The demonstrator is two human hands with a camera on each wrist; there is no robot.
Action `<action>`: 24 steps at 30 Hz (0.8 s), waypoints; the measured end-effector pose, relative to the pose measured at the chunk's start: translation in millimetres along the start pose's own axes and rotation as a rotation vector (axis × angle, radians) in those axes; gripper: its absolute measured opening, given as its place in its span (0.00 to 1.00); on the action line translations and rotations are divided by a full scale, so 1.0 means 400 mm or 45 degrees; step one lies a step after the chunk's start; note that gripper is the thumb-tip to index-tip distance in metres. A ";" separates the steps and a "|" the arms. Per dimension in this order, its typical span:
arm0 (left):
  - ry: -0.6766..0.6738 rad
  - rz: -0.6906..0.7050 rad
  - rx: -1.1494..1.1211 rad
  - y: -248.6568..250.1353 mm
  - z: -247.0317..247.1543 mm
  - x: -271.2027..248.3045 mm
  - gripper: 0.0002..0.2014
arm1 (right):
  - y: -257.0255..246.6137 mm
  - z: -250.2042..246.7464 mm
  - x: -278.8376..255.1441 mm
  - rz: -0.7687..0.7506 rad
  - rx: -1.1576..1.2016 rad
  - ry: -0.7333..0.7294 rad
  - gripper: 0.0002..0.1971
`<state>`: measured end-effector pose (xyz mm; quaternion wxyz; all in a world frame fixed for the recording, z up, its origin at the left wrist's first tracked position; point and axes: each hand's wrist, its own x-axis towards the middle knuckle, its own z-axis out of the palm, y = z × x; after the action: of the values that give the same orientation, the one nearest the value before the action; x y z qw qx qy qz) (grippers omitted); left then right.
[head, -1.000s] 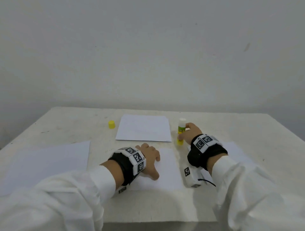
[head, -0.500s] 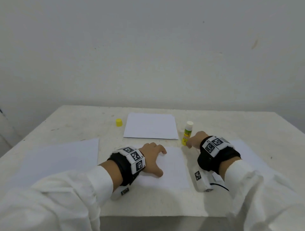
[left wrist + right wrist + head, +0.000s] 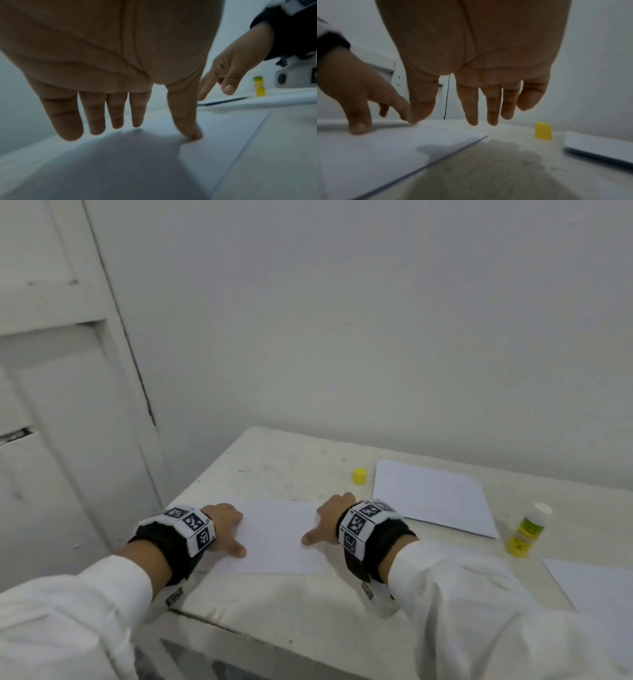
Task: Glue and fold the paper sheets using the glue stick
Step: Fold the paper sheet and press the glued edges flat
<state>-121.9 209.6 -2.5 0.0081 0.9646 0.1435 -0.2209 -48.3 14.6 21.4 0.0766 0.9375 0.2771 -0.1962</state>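
A white paper sheet (image 3: 277, 537) lies flat near the table's left front corner. My left hand (image 3: 233, 532) rests on its left part with straight fingers, and the thumb (image 3: 193, 134) touches the paper. My right hand (image 3: 322, 522) is at the sheet's right edge, fingers (image 3: 472, 119) straight just above the table and thumb over the paper (image 3: 388, 147). Neither hand holds anything. The glue stick (image 3: 525, 530) stands uncapped on the table to the right, apart from both hands. Its yellow cap (image 3: 359, 476) sits further back.
A second sheet (image 3: 431, 501) lies at the back beside the cap (image 3: 542, 130). Another sheet (image 3: 599, 587) lies at the right front. The table's left edge (image 3: 191, 494) is close to my left hand, with a white door beyond it.
My right hand let go of the glue stick, which now stands alone. Both hands moved left from the middle sheet to the sheet at the table's left side. The head view swung left.
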 end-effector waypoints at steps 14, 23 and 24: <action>0.001 0.035 0.058 -0.051 0.021 0.029 0.42 | -0.052 0.008 0.086 0.090 0.001 -0.088 0.51; 0.019 0.023 0.048 -0.062 0.028 0.045 0.42 | -0.091 -0.009 0.071 0.077 0.040 -0.005 0.38; 0.023 0.019 0.044 -0.061 0.028 0.046 0.42 | -0.092 -0.011 0.067 0.057 0.133 0.022 0.33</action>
<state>-117.7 237.4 -19.5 -0.0082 0.9676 0.1323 -0.2148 -46.5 59.6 12.9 0.0296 0.9479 0.2461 -0.2003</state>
